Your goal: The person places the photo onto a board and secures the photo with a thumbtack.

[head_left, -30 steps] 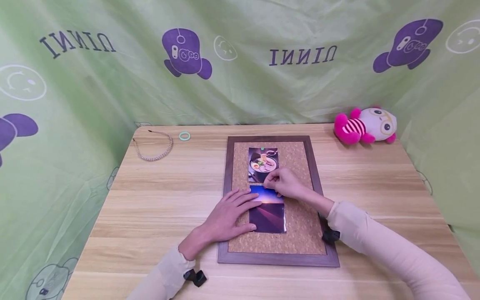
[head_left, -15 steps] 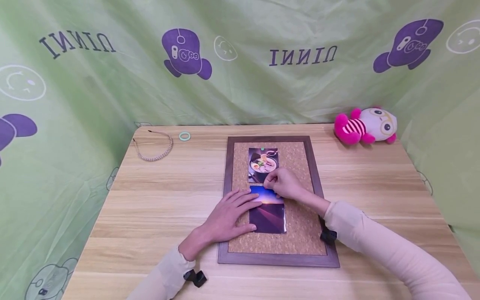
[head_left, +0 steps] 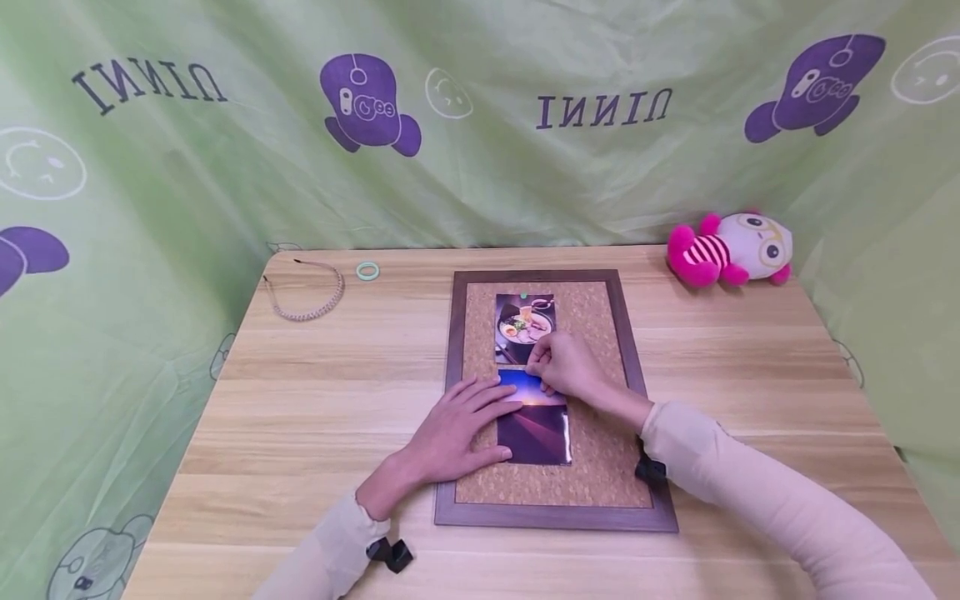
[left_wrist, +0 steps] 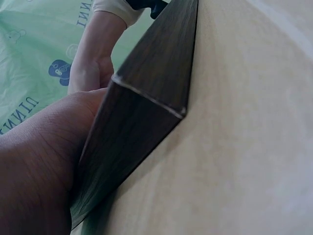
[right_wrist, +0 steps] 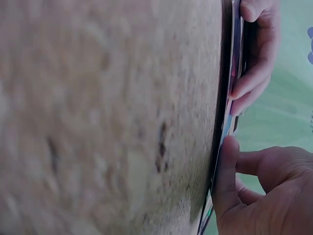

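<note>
A cork board (head_left: 600, 450) with a dark wooden frame lies on the table. On its cork is a ramen photo (head_left: 513, 354), with a small green pin (head_left: 523, 296) at its top edge. Just below lies a sunset photo (head_left: 532, 433). My left hand (head_left: 457, 429) rests flat over that photo's left side, fingers spread. My right hand (head_left: 566, 367) has thumb and fingertips pinched at the sunset photo's top edge; whatever small thing they hold is hidden. The right wrist view shows the right thumb (right_wrist: 227, 166) pressed close to the board.
A beaded headband (head_left: 307, 312) and a mint-green ring (head_left: 367, 271) lie at the table's back left. A pink and white plush toy (head_left: 727, 250) lies at the back right. Green printed curtain (head_left: 480, 192) hangs behind the table.
My right wrist and forearm have shifted slightly left while the fingertips stay at the sunset photo's top edge. My left hand and both photos keep their places.
</note>
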Demonstrator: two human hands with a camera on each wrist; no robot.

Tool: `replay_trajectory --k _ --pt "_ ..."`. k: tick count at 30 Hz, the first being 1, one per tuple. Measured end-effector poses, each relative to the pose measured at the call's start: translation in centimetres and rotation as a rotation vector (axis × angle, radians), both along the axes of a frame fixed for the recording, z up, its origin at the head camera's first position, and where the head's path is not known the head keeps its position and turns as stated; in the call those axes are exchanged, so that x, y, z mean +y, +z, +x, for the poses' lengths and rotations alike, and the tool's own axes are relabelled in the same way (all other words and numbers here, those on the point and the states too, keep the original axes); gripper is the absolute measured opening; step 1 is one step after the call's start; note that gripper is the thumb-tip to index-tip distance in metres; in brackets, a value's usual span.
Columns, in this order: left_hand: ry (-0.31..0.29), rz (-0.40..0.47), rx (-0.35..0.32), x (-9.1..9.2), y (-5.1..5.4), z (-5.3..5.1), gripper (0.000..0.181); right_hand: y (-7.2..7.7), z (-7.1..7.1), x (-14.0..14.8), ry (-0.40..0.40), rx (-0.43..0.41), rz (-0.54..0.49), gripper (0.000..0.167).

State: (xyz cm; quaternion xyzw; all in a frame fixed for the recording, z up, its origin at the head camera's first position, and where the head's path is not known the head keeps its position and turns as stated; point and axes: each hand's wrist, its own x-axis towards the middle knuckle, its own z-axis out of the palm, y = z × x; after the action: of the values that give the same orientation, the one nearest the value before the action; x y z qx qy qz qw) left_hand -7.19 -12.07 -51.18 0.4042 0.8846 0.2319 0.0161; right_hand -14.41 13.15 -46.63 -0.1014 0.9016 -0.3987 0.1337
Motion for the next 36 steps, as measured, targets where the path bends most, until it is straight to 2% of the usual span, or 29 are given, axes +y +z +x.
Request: replay_trajectory --k 7,15,24,29,33,36 --pt "-0.009 0.017 -0.013 0.2 -0.1 0.0 0.066 0.2 0.2 0.2 -0.009 -0.006 0.014 0.017" --pt "-0.006 0.014 0.011 0.1 -0.1 0.1 0.066 0.1 0.1 0.4 0.020 0.008 0.009 0.015" --pt "-0.005 0.004 0.002 0.0 -0.2 0.1 0.065 0.7 0.2 0.9 0.044 -0.092 -0.163 0.007" --pt "-0.013 -0.009 -0.002 -0.1 -0.1 0.1 0.065 1.2 0.2 1.6 0.050 -0.063 -0.197 0.009" --pt "-0.023 -0.011 -0.006 -0.2 0.1 0.1 0.063 1.8 0.3 2.5 0.050 -0.054 -0.174 0.013" --pt "-0.030 -0.010 -0.007 -0.3 0.2 0.0 0.062 2.3 0.6 3.4 0.051 -0.008 -0.137 0.017"
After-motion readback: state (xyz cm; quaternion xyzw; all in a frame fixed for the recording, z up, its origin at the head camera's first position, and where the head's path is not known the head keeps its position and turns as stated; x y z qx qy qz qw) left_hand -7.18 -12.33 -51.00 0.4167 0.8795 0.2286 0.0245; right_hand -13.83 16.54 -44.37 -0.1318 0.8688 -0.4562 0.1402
